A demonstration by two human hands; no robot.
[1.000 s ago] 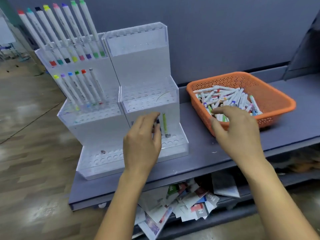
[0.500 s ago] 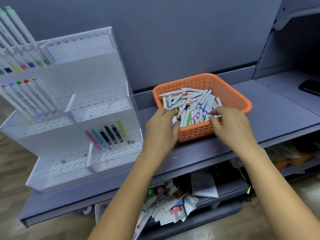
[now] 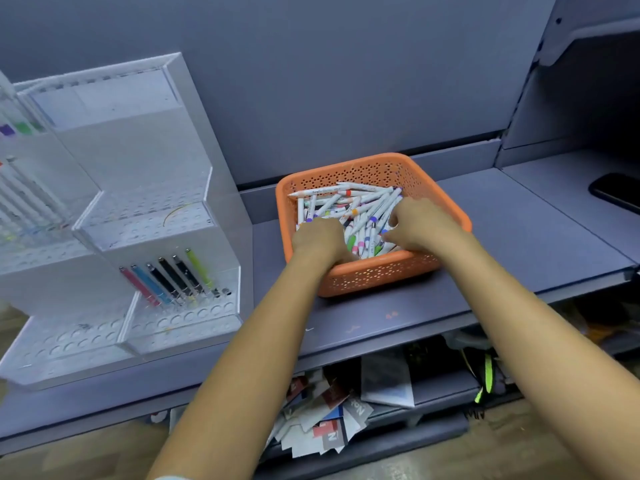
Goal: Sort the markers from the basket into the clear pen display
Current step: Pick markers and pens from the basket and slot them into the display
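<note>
Left hand, right hand; fingertips hidden among markers.

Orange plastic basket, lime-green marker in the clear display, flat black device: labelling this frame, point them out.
Orange plastic basket (image 3: 377,277): head view, front wall.
Lime-green marker (image 3: 199,270): head view, mid-barrel.
Flat black device (image 3: 620,190): head view, top face.

Your left hand has left the pen display, now at the frame's left edge, and joined your right hand in the basket, now centre frame. Both hands have moved from its near rim into the markers.
</note>
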